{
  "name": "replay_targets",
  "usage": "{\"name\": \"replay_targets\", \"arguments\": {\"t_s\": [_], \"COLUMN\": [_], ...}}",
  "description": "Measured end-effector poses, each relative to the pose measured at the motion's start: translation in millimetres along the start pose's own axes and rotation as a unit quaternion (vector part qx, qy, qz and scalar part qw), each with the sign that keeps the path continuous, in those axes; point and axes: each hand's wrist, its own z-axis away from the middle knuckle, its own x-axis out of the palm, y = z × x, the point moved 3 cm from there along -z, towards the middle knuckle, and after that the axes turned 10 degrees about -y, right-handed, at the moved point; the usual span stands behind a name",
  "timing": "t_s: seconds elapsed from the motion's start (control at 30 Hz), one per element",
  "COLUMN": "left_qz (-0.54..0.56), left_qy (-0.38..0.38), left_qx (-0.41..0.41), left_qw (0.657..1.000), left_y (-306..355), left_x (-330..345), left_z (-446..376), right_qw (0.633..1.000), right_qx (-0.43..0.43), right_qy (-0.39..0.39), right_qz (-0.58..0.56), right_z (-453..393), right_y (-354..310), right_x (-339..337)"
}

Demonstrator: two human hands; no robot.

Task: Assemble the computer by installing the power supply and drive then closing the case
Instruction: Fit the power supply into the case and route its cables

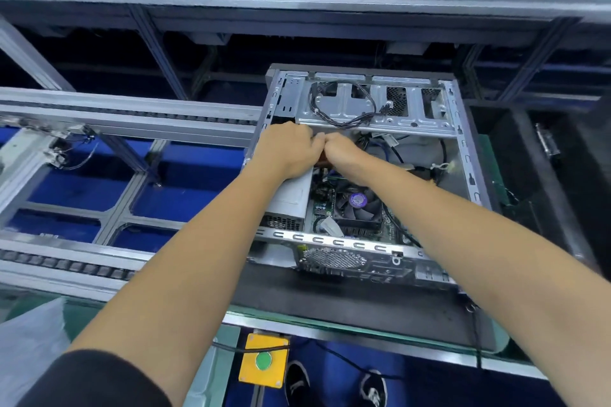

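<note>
An open computer case (334, 235) lies on its side on a dark mat, with the motherboard and a CPU fan (357, 205) exposed. A grey power supply (290, 200) sits in the case's left part, under my left forearm. My left hand (289, 150) and my right hand (340, 154) are knuckle to knuckle just below the metal drive cage (373, 109), fingers curled down into the case. What the fingers hold is hidden; something brown shows under them. A black cable loops over the drive cage.
The case sits on a conveyor line with aluminium rails (132, 119) to the left. A yellow box with a green button (263, 359) hangs below the front edge. A dark panel (542, 155) lies right of the case. My shoes show at the bottom.
</note>
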Motion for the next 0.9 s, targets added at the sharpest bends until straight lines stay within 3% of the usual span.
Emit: {"name": "replay_targets", "arguments": {"t_s": [0.13,0.33,0.63,0.77,0.9], "left_qz": [-0.033,-0.073,-0.097,-0.111,-0.026], "left_qy": [-0.009,-0.015,-0.008,-0.040,-0.017], "left_qx": [0.036,0.006,-0.003,0.003,-0.014], "left_qw": [0.999,0.997,0.995,0.993,0.999], "left_y": [6,7,9,7,5], "left_x": [2,10,13,13,9], "left_z": [2,0,-7,-10,-6], "right_qw": [0.992,0.968,0.960,0.963,0.964], "right_qx": [0.055,-0.012,-0.029,-0.023,-0.039], "right_qy": [0.017,-0.070,-0.122,-0.163,-0.225], "right_qz": [-0.112,-0.242,-0.250,-0.214,-0.138], "right_z": [1,5,-3,1,10], "right_y": [3,12,13,10,9], "right_x": [4,6,-2,-3,-11]}}
